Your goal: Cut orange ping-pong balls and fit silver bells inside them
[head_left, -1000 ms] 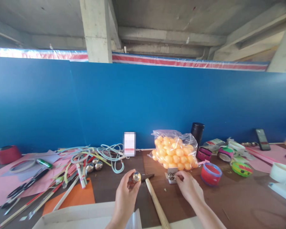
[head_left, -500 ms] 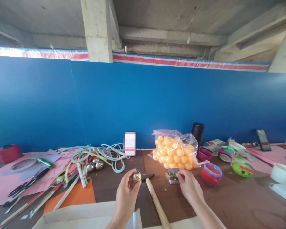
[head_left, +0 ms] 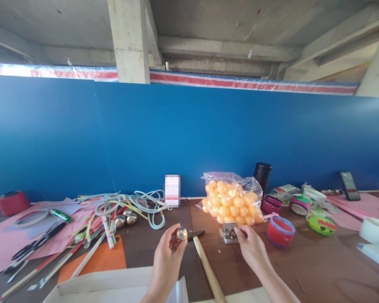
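My left hand is raised over the brown table, its fingertips pinched round a shiny metal ball. My right hand reaches into a small open box of little metal pieces, fingers bent at its right edge; what they pinch is too small to name. A hammer with a wooden handle lies between my two hands. Just behind the small box stands a clear bag of orange balls.
Cords, sticks, scissors, two more metal balls and pink paper crowd the left. Tape rolls, a black cylinder and a phone lie right. A white carton sits at the near edge. A blue wall runs behind.
My right hand's fingers have shifted slightly right at the small box. My left hand holds the ball almost still.
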